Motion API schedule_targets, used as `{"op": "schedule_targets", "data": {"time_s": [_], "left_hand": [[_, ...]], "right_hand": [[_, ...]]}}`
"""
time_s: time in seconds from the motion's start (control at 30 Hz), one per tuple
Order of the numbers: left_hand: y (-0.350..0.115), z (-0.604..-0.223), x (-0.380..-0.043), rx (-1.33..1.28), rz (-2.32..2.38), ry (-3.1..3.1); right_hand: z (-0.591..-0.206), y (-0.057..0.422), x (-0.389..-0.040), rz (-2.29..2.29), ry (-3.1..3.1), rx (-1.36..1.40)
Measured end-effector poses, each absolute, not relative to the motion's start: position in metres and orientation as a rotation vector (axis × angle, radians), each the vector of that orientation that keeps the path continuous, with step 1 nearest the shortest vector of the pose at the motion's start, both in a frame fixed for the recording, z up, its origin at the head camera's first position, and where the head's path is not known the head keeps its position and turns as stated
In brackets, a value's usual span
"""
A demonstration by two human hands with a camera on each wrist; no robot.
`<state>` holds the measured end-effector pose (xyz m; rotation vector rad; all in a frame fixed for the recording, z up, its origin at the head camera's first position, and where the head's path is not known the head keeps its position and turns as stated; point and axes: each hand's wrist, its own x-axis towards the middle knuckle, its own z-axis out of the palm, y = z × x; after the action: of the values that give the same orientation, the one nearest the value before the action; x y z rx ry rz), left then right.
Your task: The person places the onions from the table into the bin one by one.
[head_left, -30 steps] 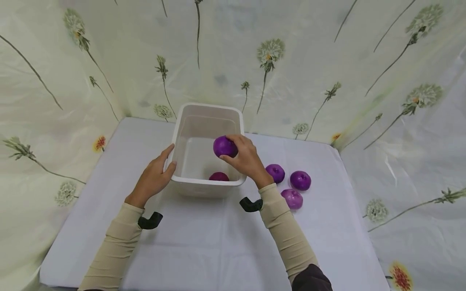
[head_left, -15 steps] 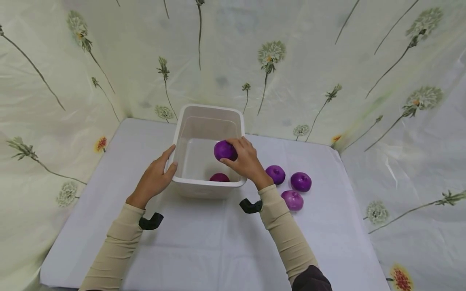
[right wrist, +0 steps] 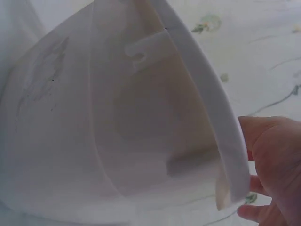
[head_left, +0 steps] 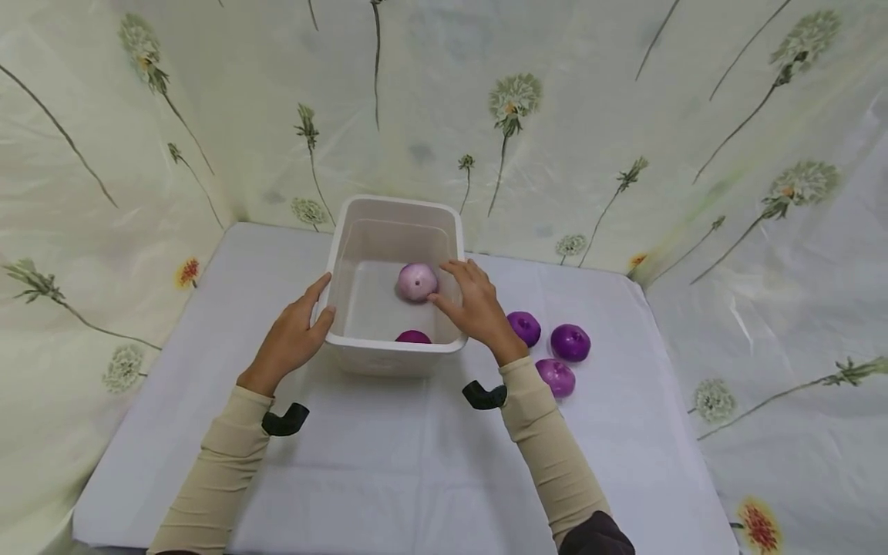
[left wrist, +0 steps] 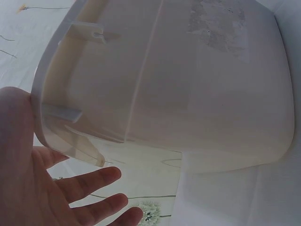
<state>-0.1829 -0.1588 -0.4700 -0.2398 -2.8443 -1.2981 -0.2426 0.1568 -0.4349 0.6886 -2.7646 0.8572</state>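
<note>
A peeled-looking red onion (head_left: pixel 417 282), pale end showing, lies in the white plastic bin (head_left: pixel 388 348). A darker onion (head_left: pixel 413 337) sits partly hidden behind the near wall. My right hand (head_left: pixel 479 308) reaches over the right rim with spread fingers, thumb tip at the pale onion's edge and nothing in its grasp. At the left rim, the thumb and index finger of my left hand (head_left: pixel 291 339) touch the edge. The left wrist view shows its other fingers (left wrist: pixel 91 183) extended beside the bin's outer wall.
Three more purple onions, a dark one (head_left: pixel 525 328), another dark one (head_left: pixel 570 342) and a lighter one (head_left: pixel 556 378), lie on the white-covered table (head_left: pixel 388 462) right of the bin. A flower-patterned sheet (head_left: pixel 590 116) hangs behind and at both sides.
My right hand has let go of the onion inside the bin, its fingers spreading and drawing slightly right. The onion now shows its pale end. My left hand keeps its place at the rim.
</note>
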Motion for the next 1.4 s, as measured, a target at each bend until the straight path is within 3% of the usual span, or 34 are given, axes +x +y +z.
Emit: {"op": "schedule_targets", "data": {"time_s": [0.6,1.4], "left_hand": [[-0.159,-0.462,-0.185,-0.203,-1.283,-2.851],[-0.156,-0.471,-0.179,-0.243,-1.32,-2.849]], "right_hand": [[-0.443,0.231,-0.237,1.052,-2.649,0.394],[-0.497,0.293,-0.232,1.051,-2.99,0.039]]}}
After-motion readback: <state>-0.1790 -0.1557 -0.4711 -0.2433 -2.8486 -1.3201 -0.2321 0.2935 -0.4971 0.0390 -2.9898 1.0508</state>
